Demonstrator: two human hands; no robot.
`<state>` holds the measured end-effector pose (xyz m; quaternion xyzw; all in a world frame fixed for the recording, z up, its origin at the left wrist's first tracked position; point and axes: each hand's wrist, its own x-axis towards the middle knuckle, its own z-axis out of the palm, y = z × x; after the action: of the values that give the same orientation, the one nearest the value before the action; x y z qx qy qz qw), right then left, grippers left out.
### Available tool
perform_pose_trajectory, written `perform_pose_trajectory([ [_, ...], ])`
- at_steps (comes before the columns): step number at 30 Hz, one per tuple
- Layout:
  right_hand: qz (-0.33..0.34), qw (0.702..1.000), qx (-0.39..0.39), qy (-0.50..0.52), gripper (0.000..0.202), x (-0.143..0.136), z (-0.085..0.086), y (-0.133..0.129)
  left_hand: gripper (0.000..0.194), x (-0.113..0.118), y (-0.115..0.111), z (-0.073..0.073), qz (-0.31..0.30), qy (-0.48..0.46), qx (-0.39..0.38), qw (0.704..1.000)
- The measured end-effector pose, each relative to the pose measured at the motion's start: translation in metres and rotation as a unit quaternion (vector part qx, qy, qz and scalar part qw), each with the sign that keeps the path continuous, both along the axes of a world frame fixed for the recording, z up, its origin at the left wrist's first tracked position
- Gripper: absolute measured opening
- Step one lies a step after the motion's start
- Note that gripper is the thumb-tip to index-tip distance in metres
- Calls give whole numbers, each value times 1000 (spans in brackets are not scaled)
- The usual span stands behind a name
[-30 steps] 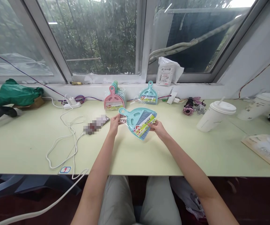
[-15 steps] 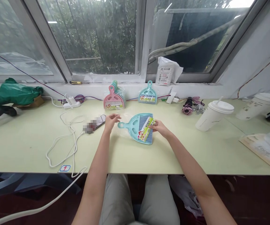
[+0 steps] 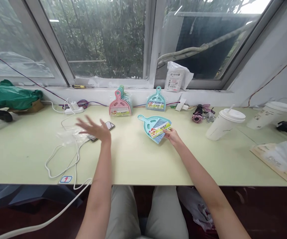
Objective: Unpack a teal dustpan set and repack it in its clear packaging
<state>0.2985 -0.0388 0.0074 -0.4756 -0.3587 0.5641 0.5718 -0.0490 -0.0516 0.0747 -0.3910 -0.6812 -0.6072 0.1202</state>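
My right hand point(image 3: 172, 136) pinches the lower right edge of a teal dustpan point(image 3: 148, 124), which carries a small blue-bristled brush point(image 3: 159, 136) and a bright printed label card point(image 3: 162, 128). The dustpan is tilted, its looped handle pointing up and left. My left hand point(image 3: 95, 128) is raised over the left part of the table, fingers spread and holding nothing. Just beyond those fingers is a crumpled clear plastic wrapper point(image 3: 68, 135), above the white cable. Partly behind the left hand lies a phone point(image 3: 109, 125).
Against the wall stand a row of wrapped dustpan sets point(image 3: 120, 105) and a single teal set point(image 3: 156, 100). White cables point(image 3: 77, 159) and a power strip point(image 3: 73, 109) lie to the left. Paper cups point(image 3: 224, 124) and a tissue pack point(image 3: 272, 159) occupy the right side.
My left hand has moved left and opened, and the clear wrapper is now away from the dustpan, on the left. The dustpan has turned and shifted slightly right in my right hand.
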Motion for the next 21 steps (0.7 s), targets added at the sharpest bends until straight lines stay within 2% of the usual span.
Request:
perform_pose_trajectory([
  [1,5,1000,7,4,30,-3,0,-1,64,14,5,-5,-105,13,-6,994],
  [2,10,1000,16,9,31,-7,0,-3,59,30,8,-11,-227,-9,-14,974],
  [3,14,1000,25,12,31,-12,0,-5,55,46,11,-18,-347,-65,-33,935],
  [5,24,999,43,8,33,-22,0,-9,56,74,14,-33,-524,-211,-126,816],
  [6,34,998,51,-2,34,-26,0,-11,57,86,15,-41,-582,-250,-175,754],
  [7,50,997,54,-17,35,-29,0,-13,57,94,15,-48,-601,-276,-202,722],
  [8,71,996,49,-36,35,-31,0,-13,57,100,16,-54,-604,-297,-218,706],
  [10,107,992,14,-71,35,-28,0,-11,52,101,19,-63,-579,-323,-219,716],
  [12,89,992,-23,-86,41,-16,-1,-3,41,94,25,-67,-533,-337,-186,753],
  [15,-61,997,-37,-40,54,17,-3,11,33,82,36,-68,-469,-328,-121,811],
  [17,-142,989,-46,18,62,43,-3,18,30,76,42,-68,-451,-318,-99,828],
  [21,-181,979,-13,91,61,84,-2,18,29,73,45,-71,-448,-303,-95,836],
])
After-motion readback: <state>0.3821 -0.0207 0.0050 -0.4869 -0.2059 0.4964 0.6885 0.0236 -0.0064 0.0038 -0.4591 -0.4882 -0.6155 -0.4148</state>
